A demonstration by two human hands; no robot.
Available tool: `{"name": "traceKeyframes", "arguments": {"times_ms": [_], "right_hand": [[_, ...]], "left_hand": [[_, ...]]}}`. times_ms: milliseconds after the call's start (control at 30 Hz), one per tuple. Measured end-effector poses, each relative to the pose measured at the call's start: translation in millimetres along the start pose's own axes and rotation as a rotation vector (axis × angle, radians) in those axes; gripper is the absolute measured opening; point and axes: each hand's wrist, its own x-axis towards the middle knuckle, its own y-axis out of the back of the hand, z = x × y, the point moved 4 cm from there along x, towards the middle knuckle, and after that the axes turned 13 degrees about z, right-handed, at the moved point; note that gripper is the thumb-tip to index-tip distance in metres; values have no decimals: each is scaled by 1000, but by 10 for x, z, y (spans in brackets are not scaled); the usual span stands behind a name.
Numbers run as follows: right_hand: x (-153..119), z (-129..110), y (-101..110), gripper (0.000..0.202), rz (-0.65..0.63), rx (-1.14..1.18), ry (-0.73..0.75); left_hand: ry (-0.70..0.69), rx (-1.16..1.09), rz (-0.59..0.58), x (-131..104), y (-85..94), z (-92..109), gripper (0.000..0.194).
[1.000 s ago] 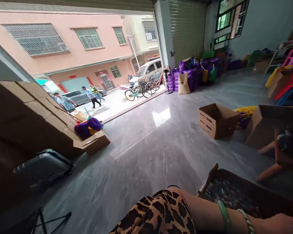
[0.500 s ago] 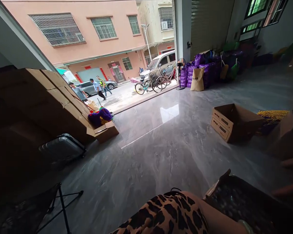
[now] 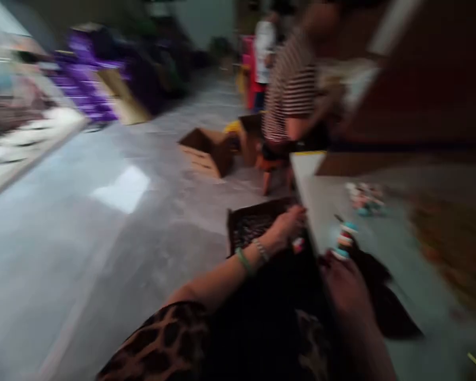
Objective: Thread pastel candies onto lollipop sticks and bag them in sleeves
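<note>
My left hand [image 3: 287,228], with a green bangle and a beaded bracelet at the wrist, is at the table's edge above an open box [image 3: 235,214] of small dark pieces. Its fingers are closed, and a small pink-and-white piece [image 3: 298,244] hangs just below them; blur hides the grip. At the table edge my right hand [image 3: 347,280] has its fingers closed around the lower end of a small trinket [image 3: 345,239] in blue, white and reddish bands. Beside that hand a dark, flat, leaf-shaped item [image 3: 388,299] lies on the table.
On the pale table [image 3: 424,275] lie a cluster of small coloured trinkets [image 3: 365,198] and a brownish heap [image 3: 452,243]. A person in a striped shirt [image 3: 289,90] sits beyond the table's far end. An open carton [image 3: 206,153] stands on the floor, with purple bundles [image 3: 85,79] farther back.
My view has swung right and down, from the doorway and street to the table. Both my hands and the seated person are now in sight. The picture is smeared by motion.
</note>
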Motion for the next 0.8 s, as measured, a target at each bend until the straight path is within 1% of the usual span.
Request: {"name": "traceKeyframes", "arguments": {"times_ms": [33, 67, 133, 200, 233, 300, 400, 467, 500, 533, 567, 633, 667, 700, 733, 767, 800], "right_hand": [[-8, -64, 196, 29, 78, 35, -11], [-14, -95, 319, 29, 122, 78, -29], [0, -95, 424, 25, 141, 159, -52], [11, -58, 469, 20, 150, 206, -43], [4, -37, 498, 18, 166, 223, -31], [-31, -7, 586, 17, 222, 234, -8], [-91, -41, 784, 15, 323, 231, 33], [-131, -111, 973, 14, 413, 230, 56], [-158, -151, 1087, 15, 472, 233, 68], [-192, -187, 1209, 15, 537, 238, 80], [-233, -219, 1331, 16, 604, 247, 93], [-314, -255, 1534, 18, 719, 274, 122], [-341, -258, 1596, 18, 754, 289, 132], [-349, -252, 1624, 17, 768, 304, 138], [-334, -237, 1618, 17, 761, 323, 137], [-297, -214, 1583, 16, 738, 347, 126], [-242, -185, 1530, 16, 707, 373, 108]], "left_hand": [[26, 73, -47, 124, -90, -174, 50], [14, 148, -85, 234, -174, -332, 52], [-76, 253, -181, 364, -345, -602, 54], [-115, 262, -306, 356, -522, -838, 55], [-103, 251, -356, 321, -604, -946, 54], [-45, 236, -408, 247, -746, -1134, 52], [45, 253, -477, 223, -911, -1296, 51], [81, 322, -564, 284, -983, -1315, 53], [55, 391, -596, 339, -1002, -1299, 53], [-22, 493, -610, 406, -1010, -1267, 52], [-157, 626, -609, 473, -1012, -1226, 48], [-516, 953, -650, 544, -1024, -1181, 40], [-693, 1129, -703, 541, -1031, -1208, 40], [-842, 1300, -768, 525, -1030, -1269, 42], [-957, 1453, -831, 504, -1020, -1353, 45], [-1043, 1573, -876, 488, -1004, -1442, 46], [-1108, 1658, -894, 479, -987, -1521, 45]]}}
